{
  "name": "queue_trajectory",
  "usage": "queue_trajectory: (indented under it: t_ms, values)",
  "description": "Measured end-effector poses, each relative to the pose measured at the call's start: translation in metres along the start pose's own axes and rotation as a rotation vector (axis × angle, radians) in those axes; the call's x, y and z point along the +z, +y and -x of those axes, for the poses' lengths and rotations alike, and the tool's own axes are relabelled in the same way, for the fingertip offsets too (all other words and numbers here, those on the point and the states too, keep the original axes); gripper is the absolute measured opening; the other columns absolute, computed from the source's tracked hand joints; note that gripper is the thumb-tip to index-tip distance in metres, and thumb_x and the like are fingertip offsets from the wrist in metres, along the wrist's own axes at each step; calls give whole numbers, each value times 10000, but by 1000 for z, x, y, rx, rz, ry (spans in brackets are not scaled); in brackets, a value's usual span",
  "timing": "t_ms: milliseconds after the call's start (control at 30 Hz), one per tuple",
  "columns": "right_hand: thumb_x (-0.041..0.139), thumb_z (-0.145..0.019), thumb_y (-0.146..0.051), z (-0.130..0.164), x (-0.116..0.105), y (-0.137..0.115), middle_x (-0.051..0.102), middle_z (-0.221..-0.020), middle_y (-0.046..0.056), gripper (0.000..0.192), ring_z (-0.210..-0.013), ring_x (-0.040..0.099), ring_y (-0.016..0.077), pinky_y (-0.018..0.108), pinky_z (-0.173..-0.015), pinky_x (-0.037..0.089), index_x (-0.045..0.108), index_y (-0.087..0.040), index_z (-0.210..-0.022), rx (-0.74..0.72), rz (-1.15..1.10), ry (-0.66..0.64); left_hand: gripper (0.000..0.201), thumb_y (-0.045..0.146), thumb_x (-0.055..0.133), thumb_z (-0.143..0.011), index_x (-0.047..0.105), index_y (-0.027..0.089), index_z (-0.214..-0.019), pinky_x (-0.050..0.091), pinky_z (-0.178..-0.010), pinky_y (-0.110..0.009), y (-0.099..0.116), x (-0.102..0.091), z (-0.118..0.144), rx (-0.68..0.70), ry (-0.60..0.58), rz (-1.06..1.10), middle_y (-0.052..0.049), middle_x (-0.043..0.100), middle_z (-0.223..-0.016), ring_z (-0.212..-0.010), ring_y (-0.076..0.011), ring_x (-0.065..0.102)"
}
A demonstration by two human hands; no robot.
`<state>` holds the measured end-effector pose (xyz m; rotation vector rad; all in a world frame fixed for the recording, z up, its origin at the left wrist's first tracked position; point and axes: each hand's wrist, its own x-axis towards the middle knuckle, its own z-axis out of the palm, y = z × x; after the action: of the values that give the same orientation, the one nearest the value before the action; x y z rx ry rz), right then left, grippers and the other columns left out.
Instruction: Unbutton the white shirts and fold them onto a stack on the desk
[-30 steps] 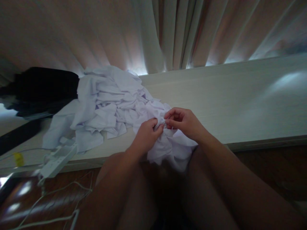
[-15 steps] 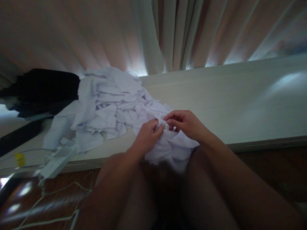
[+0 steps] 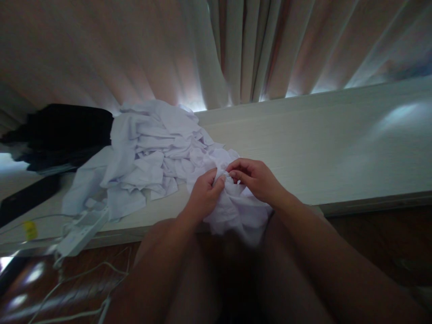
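Note:
Thin white cloth point(image 3: 236, 211) lies bunched at the front edge of the pale ledge, and part of it hangs down between my knees. My left hand point(image 3: 205, 191) grips its gathered part, thumb on top and fingers curled beneath. From the other side, my right hand point(image 3: 254, 179) pinches a fold of the same cloth between thumb and fingertips, close to the left thumb. What exactly sits between the fingertips is too small to make out. Leftward, the cloth runs into a rumpled heap of white fabric point(image 3: 155, 144); where one ends and the other begins is unclear.
Black folded fabric point(image 3: 70, 128) is piled on the left of the ledge point(image 3: 303, 148). A flat dark object point(image 3: 30, 198) lies in front of it. A white power strip point(image 3: 83, 231) with cables hangs over the front edge. Behind stands a long curtain point(image 3: 151, 54).
The camera view has shifted slightly. Both hands keep hold of the white cloth, fingertips a little to the left of before, and the gathered part has turned slightly between them.

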<state>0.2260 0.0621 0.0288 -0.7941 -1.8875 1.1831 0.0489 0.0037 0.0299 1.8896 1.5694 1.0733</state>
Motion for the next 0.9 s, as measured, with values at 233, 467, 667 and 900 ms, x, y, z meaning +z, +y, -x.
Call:
queue_trajectory:
  t_ms: [233,467,667,900]
  values:
    - [680,-848,-281,0,-7,-2,668,-739,9,160,-659,602,126,241,-587,481,734,-164,-942,29,-90,-19,300,371,451,-959,659,176,-864,470,-736,-264,1,-1,0,-11,-25,46,-18,665,-833,-788,-173,585]
    - [735,-796,-340,0,-9,2,658,-750,11,208,-637,605,125,234,-528,529,704,-157,-890,113,-214,-78,298,400,475,-955,673,187,-889,473,-789,-284,-4,-4,0,23,-109,-2,-35,692,-912,-847,-187,602]
    - [755,-758,-322,-2,-13,6,642,-798,10,210,-681,612,118,214,-538,511,668,-151,-843,191,-294,-115,233,336,545,-929,692,184,-832,459,-766,-272,-6,1,1,59,-91,-8,-28,676,-847,-786,-165,581]
    - [777,-753,-337,-1,-16,7,653,-849,14,250,-668,595,111,233,-588,489,669,-162,-894,202,-326,-157,226,375,647,-866,734,179,-795,441,-662,-259,-3,-1,0,-44,-91,66,-9,665,-748,-697,-156,561]
